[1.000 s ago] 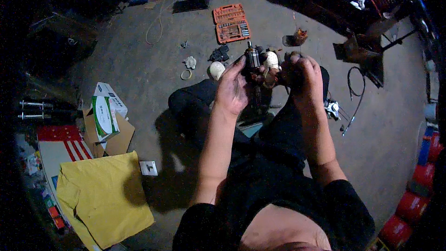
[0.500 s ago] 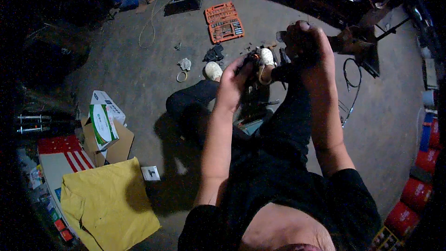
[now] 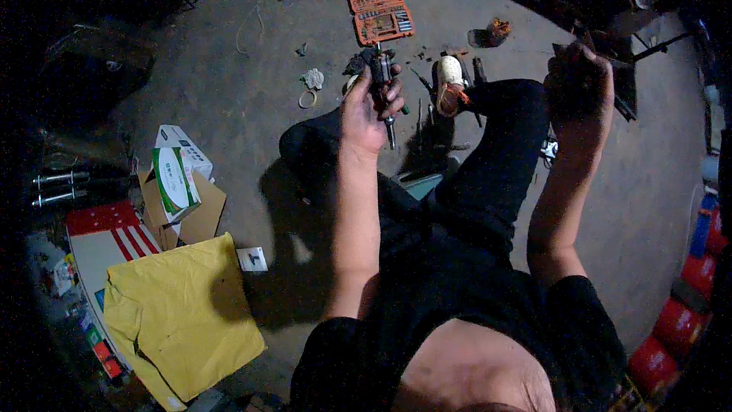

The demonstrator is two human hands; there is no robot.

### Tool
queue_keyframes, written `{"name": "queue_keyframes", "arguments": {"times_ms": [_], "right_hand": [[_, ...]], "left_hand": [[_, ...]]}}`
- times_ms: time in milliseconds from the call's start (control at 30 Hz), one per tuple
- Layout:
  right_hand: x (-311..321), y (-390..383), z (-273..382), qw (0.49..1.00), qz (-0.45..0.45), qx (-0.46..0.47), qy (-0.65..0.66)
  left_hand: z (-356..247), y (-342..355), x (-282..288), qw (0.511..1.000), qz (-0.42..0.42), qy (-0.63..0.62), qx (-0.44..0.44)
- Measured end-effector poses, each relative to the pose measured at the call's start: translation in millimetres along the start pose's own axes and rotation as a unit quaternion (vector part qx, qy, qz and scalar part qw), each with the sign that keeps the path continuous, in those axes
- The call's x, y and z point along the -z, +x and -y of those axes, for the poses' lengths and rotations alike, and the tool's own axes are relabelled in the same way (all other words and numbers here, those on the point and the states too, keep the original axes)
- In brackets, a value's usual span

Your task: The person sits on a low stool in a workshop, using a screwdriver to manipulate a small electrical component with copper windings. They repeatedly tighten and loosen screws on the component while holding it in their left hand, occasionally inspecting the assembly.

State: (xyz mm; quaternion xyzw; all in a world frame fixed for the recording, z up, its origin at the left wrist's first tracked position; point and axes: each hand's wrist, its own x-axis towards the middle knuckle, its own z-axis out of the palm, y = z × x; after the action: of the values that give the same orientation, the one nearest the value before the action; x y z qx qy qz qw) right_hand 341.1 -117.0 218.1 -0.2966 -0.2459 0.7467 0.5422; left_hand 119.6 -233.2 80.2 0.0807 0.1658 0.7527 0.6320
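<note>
left hand (image 3: pixel 367 111) wrapped tight round dark metal cylindrical part with thin shaft (image 3: pixel 381 80), long axis roughly vertical, above knees. right hand (image 3: pixel 581 84) well off to side, fisted; contents too dark, can't tell.

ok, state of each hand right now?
Left hand: closed on a dark metal tool.
Right hand: raised and curled; whether its grip holds anything cannot be told.
</note>
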Motion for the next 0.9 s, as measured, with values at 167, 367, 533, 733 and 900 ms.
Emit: {"name": "queue_keyframes", "arguments": {"times_ms": [167, 367, 533, 733, 900], "right_hand": [[31.1, 39.1, 25.8, 0.985, 0.162, 0.037, 0.047], [23.9, 36.6, 24.0, 0.990, 0.134, 0.036, -0.024], [18.6, 25.4, 13.6, 0.938, 0.122, 0.124, -0.301], [8.2, 21.6, 10.3, 0.991, 0.091, 0.027, -0.092], [32.6, 64.5, 50.3, 0.980, 0.142, 0.072, -0.117]], "left_hand": [[10.7, -6.1, -6.7, 0.955, -0.090, 0.282, -0.027], [24.9, 18.6, 14.5, 0.836, -0.108, 0.538, 0.005], [34.1, 42.3, 25.1, 0.852, -0.239, 0.464, 0.026], [32.1, 68.2, 131.6, 0.967, -0.225, 0.107, 0.055], [49.9, 85.8, 147.4, 0.935, -0.175, 0.291, 0.103]]}}
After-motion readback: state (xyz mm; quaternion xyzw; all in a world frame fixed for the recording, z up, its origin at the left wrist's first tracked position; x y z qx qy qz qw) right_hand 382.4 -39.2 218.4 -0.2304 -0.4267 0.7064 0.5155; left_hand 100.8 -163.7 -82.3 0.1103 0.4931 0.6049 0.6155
